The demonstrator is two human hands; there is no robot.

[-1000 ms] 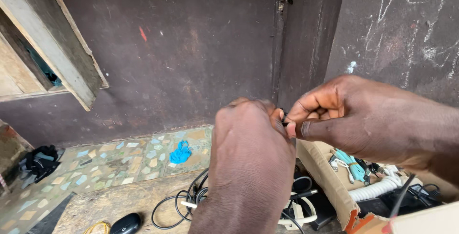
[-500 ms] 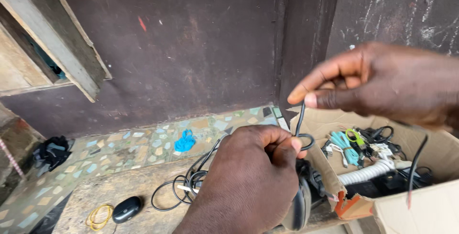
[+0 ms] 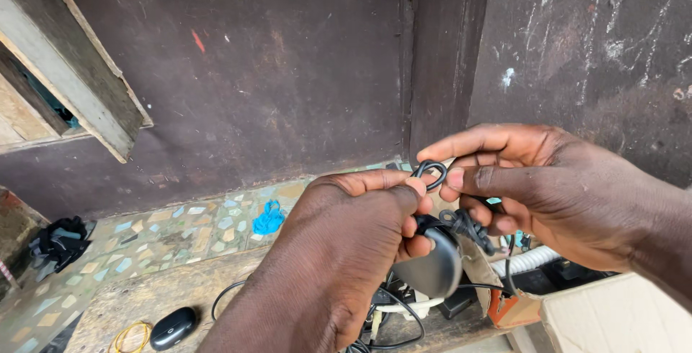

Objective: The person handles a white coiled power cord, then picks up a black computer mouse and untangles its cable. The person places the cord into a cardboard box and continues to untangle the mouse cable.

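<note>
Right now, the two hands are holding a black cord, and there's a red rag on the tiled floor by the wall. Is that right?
Not quite. The rag is blue, not red, as the head view shows. The rest holds: the left hand and right hand hold a black cord, and the rag lies on the tiled floor by the wall.

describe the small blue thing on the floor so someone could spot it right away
Start at the dark wall and drop to the mosaic floor below it. Left of the left hand lies a crumpled bright blue scrap, the only vivid blue thing there.
</note>
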